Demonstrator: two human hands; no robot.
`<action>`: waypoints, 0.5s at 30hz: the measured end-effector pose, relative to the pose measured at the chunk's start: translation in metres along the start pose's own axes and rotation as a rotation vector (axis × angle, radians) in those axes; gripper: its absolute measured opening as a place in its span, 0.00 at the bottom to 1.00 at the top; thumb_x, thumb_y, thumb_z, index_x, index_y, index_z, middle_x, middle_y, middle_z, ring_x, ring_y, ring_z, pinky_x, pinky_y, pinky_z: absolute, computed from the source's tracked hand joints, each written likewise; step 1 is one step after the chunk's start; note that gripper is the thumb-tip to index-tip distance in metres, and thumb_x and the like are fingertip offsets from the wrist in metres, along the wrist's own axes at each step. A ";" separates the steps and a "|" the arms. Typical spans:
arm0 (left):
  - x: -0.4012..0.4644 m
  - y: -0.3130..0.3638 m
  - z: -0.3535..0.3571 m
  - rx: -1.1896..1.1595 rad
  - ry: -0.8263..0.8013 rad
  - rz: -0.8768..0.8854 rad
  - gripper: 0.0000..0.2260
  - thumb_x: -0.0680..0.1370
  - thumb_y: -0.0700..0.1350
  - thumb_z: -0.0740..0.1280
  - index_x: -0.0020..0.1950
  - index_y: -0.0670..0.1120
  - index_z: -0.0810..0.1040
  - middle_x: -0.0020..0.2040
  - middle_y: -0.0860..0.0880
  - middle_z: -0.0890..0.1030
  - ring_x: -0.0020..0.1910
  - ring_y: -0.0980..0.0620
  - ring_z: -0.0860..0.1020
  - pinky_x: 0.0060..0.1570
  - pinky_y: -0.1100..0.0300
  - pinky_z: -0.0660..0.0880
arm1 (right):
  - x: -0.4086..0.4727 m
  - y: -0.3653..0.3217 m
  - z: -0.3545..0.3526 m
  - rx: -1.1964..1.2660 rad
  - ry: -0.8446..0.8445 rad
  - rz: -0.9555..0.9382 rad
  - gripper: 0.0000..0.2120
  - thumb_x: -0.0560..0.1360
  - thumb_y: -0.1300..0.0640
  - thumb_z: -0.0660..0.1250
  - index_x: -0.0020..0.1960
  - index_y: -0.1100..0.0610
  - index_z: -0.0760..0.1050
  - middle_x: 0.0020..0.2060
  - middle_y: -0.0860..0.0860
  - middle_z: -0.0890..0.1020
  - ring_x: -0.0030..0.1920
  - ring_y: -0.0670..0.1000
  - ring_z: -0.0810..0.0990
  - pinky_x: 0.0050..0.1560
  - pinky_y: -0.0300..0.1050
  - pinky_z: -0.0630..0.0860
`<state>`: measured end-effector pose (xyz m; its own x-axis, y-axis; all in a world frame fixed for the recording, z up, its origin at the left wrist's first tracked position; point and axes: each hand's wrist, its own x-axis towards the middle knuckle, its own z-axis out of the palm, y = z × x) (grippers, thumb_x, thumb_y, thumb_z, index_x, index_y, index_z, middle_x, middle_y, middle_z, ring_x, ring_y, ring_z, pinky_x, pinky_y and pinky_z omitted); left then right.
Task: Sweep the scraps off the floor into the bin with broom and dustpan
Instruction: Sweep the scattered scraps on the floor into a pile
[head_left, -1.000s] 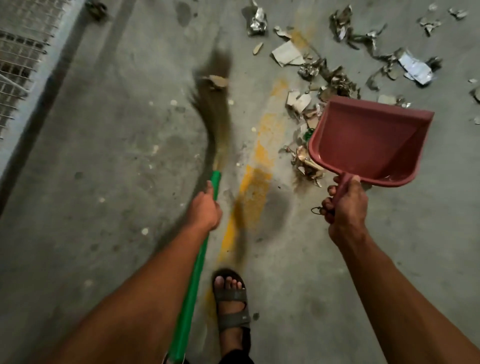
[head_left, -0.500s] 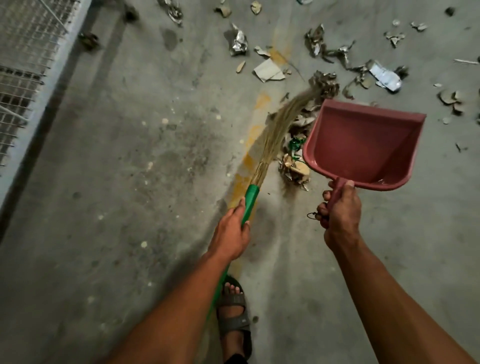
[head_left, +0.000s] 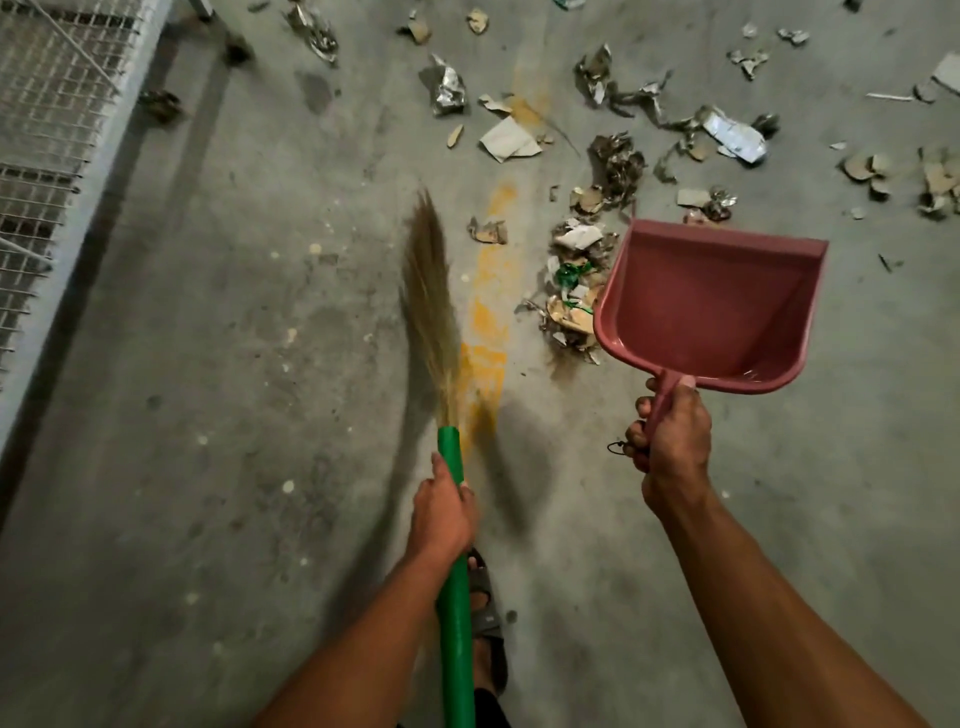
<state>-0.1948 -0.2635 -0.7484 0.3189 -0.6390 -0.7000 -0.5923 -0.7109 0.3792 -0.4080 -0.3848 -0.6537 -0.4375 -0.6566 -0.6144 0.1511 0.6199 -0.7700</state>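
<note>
Sweeping resumes on the concrete floor: your left hand, fingers wrapped round the green handle, has swung the grass broom back out to the left, clear of the heap it brushed half a second ago. Your right hand grips the red dustpan by its handle — still raised and empty, just right of the gathered scraps. More foil and cardboard lie scattered beyond. Judging by this, another stroke is being wound up; no bin is in view.
</note>
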 end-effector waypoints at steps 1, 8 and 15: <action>-0.003 0.003 0.010 0.019 -0.049 0.002 0.33 0.85 0.50 0.60 0.87 0.46 0.48 0.70 0.37 0.76 0.65 0.36 0.78 0.64 0.46 0.76 | 0.000 0.003 -0.004 -0.005 -0.001 0.001 0.20 0.86 0.42 0.50 0.54 0.53 0.75 0.34 0.48 0.74 0.24 0.47 0.67 0.24 0.37 0.60; -0.033 0.043 0.029 0.019 -0.107 0.199 0.31 0.87 0.53 0.57 0.87 0.55 0.47 0.74 0.45 0.71 0.71 0.42 0.72 0.71 0.46 0.71 | -0.008 0.019 -0.018 -0.034 0.006 0.032 0.20 0.87 0.43 0.50 0.55 0.54 0.75 0.34 0.49 0.73 0.25 0.47 0.67 0.23 0.38 0.62; -0.004 0.048 -0.022 -0.107 0.047 0.266 0.32 0.86 0.53 0.62 0.87 0.55 0.52 0.75 0.42 0.73 0.71 0.40 0.74 0.71 0.49 0.72 | -0.012 -0.004 0.015 -0.044 -0.040 0.058 0.19 0.87 0.43 0.50 0.54 0.54 0.75 0.33 0.49 0.73 0.24 0.46 0.66 0.23 0.38 0.61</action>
<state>-0.2086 -0.3015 -0.7138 0.1981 -0.8185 -0.5393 -0.5792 -0.5416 0.6093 -0.3901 -0.3861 -0.6462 -0.3932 -0.6348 -0.6651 0.1360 0.6752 -0.7249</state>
